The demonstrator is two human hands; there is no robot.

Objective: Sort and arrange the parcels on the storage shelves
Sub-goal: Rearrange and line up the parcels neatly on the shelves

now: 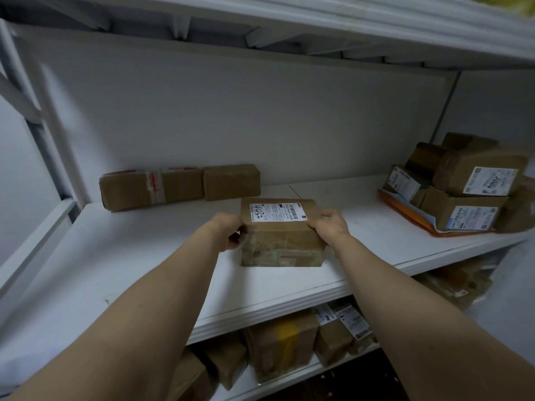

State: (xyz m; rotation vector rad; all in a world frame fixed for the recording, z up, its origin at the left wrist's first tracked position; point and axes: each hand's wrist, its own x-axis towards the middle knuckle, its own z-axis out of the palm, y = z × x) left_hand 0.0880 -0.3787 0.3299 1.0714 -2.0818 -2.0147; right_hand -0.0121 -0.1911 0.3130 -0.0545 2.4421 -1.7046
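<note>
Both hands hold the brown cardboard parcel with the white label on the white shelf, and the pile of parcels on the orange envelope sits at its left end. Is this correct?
No: the head view shows the pile of brown parcels on the orange envelope at the white shelf's right end, not left. The left hand and right hand do hold the labelled brown parcel.

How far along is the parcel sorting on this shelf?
Looks done: a taped box and a plain box sit end to end at the back wall. In hand: the left hand and right hand grip the labelled box on the shelf. Probably left: the jumbled pile at the right end.
</note>
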